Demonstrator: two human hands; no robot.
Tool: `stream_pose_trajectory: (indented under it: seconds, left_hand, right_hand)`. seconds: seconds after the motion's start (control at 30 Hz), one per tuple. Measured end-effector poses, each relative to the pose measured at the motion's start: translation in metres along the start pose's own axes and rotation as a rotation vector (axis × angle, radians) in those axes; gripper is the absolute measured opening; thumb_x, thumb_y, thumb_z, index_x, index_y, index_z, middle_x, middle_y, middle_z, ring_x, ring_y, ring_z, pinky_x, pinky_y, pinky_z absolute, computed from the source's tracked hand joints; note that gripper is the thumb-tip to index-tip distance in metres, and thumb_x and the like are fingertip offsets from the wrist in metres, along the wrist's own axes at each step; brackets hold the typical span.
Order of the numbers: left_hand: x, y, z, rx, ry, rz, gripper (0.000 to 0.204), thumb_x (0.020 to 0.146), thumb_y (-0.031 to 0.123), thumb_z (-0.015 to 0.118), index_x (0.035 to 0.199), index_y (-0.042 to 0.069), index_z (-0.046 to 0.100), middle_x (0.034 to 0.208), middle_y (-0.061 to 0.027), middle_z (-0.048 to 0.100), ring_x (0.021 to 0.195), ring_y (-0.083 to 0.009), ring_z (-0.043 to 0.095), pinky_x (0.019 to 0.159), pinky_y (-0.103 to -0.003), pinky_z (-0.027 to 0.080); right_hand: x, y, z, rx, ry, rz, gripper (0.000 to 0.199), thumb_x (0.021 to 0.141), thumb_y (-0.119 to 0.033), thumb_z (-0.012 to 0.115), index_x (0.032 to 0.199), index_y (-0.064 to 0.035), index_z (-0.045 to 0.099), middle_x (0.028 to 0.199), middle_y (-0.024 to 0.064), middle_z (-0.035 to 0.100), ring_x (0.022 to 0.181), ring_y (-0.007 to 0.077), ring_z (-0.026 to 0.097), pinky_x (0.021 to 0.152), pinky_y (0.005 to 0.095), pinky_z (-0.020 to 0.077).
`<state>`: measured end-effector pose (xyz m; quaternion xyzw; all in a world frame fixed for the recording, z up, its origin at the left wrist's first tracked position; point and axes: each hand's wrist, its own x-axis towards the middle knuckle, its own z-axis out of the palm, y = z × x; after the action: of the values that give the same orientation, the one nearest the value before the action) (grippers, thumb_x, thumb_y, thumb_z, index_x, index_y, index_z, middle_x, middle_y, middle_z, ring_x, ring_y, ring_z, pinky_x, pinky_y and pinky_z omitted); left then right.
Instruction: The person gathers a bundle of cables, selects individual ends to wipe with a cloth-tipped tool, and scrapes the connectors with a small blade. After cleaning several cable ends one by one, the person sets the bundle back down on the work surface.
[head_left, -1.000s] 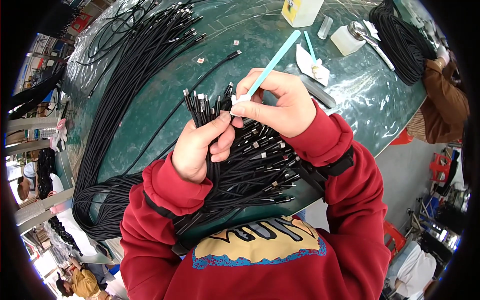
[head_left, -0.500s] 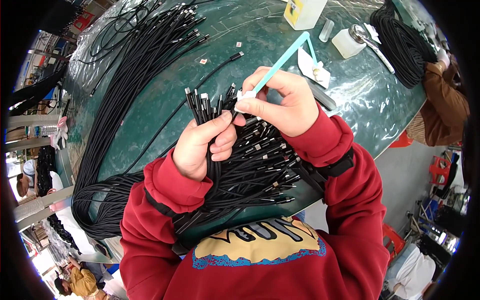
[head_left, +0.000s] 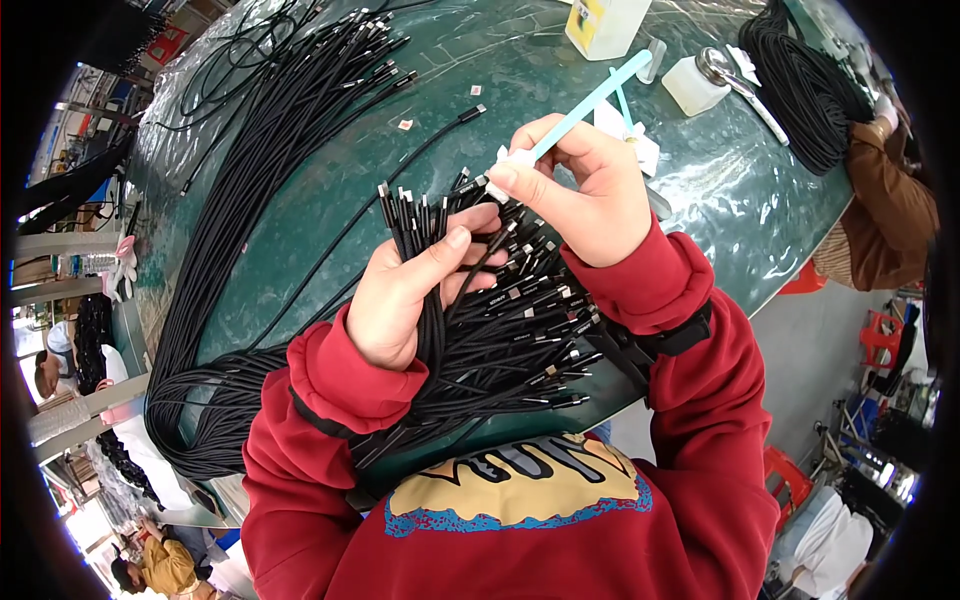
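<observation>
My left hand grips a bunch of black cables, their metal-tipped connectors standing up above the thumb. Its fingers are curled loosely, and one cable leans apart from the bunch beside the fingertips. My right hand pinches a light-blue stick together with a wad of white cloth at its lower end. That cloth is right by a connector next to the left fingers; whether they touch I cannot tell. Under and right of my hands lies a pile of more cable ends.
Long black cables run down the left of the green table. Beyond my right hand are a second blue stick by white cloth, a bottle with a metal top and a white-yellow container. A coworker's sleeve is at far right.
My right hand has moved slightly right with the stick and cloth, and the stick has tilted lower. My left fingers have loosened and spread somewhat around the cables.
</observation>
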<state>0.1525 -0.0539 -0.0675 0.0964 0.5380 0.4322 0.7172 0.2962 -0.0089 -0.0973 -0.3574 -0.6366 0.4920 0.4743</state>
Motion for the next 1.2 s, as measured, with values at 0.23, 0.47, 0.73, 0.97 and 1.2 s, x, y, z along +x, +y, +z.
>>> stream_pose_trajectory:
  seconds: [0.23,0.47,0.73,0.97,1.2]
  left_hand:
    - [0.010,-0.001,-0.040,0.053,-0.376,0.140,0.031,0.085,0.017,0.048,0.107,-0.004,0.047,0.076,-0.0073,0.055,0.050,-0.0072,0.041,0.041,-0.020,0.033]
    - [0.009,-0.002,-0.038,0.005,-0.362,0.138,0.022,0.083,0.013,0.050,0.098,-0.004,0.051,0.073,-0.0085,0.056,0.047,-0.0052,0.039,0.040,-0.018,0.031]
    - [0.009,-0.004,-0.031,0.276,-0.226,0.192,0.018,0.083,0.009,0.049,0.096,-0.003,0.051,0.070,-0.0066,0.055,0.041,-0.0034,0.033,0.036,-0.017,0.026]
    - [0.009,-0.005,-0.031,0.331,-0.221,0.159,0.018,0.083,0.009,0.048,0.096,-0.003,0.049,0.068,-0.0046,0.053,0.040,-0.0019,0.030,0.036,-0.016,0.023]
    - [0.010,-0.005,-0.030,0.330,-0.192,0.170,0.017,0.083,0.009,0.049,0.095,-0.004,0.050,0.067,-0.0041,0.053,0.040,-0.0015,0.029,0.036,-0.016,0.022]
  right_hand:
    - [0.000,-0.001,-0.002,0.143,-0.012,0.051,0.012,0.074,-0.005,0.062,0.082,-0.0008,0.053,0.075,0.0007,0.054,0.067,0.0063,0.050,0.061,0.0190,0.0398]
    - [0.001,0.002,-0.002,0.286,-0.016,0.134,0.012,0.075,-0.004,0.061,0.083,-0.0006,0.053,0.076,0.0014,0.055,0.070,0.0078,0.053,0.063,0.0198,0.0423]
    - [-0.002,0.000,0.005,0.167,-0.050,0.160,0.012,0.073,-0.005,0.063,0.081,-0.0001,0.054,0.073,0.0006,0.055,0.063,0.0058,0.049,0.058,0.0180,0.0388]
    - [-0.003,0.003,0.012,-0.043,-0.120,0.034,0.013,0.072,-0.006,0.064,0.079,-0.0004,0.056,0.070,-0.0003,0.054,0.058,0.0040,0.043,0.053,0.0180,0.0355]
    - [-0.002,0.006,0.011,-0.095,-0.093,0.038,0.012,0.072,-0.007,0.064,0.079,-0.0009,0.056,0.069,-0.0007,0.054,0.057,0.0035,0.043,0.052,0.0185,0.0357]
